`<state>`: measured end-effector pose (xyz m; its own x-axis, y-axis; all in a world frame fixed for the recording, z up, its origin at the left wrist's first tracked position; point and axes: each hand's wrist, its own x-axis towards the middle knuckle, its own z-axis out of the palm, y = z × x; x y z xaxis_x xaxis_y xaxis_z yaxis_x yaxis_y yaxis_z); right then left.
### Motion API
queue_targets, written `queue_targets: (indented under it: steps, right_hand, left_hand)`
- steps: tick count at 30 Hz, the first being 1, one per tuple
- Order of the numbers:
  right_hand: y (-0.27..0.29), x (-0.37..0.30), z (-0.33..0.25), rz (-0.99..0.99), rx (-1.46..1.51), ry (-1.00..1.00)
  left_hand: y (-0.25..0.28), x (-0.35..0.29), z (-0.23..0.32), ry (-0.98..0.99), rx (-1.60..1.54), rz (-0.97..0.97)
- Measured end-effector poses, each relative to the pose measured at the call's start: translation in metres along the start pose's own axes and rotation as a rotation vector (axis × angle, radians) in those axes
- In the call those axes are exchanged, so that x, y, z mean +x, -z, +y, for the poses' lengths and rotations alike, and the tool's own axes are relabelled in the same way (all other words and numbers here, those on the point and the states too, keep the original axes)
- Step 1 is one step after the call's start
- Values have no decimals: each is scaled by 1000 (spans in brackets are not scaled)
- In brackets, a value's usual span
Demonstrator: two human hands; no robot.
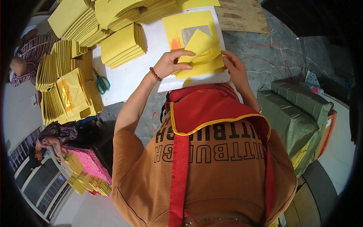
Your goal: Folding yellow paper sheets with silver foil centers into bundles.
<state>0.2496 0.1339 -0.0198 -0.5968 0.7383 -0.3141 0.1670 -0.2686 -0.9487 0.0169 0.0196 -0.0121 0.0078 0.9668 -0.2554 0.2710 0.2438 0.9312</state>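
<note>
Head view, both hands, left (166, 66), right (235, 68), pinching folded yellow paper (200, 53), green wrapped bundles (295, 113) right.

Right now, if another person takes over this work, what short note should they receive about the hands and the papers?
Left hand: pinches the folded yellow sheet at its left edge.
Right hand: holds the same sheet at its right edge.
The sheet is partly folded, on top of a flat yellow sheet with a silver square, on the white board.
Done: folded yellow stacks lie on the left, green-handled scissors beside them.
Left: this fold is not finished.
</note>
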Motion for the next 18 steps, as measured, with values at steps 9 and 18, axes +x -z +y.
queue_targets:
  steps: [9, 18]
  right_hand:
    - [-2, 4, 5, -35, -36, 7]
    - [-2, 7, -2, -57, -30, -49]
  left_hand:
    - [-10, 1, 0, -413, 393, 49]
    - [-14, -5, 7, -471, 705, 39]
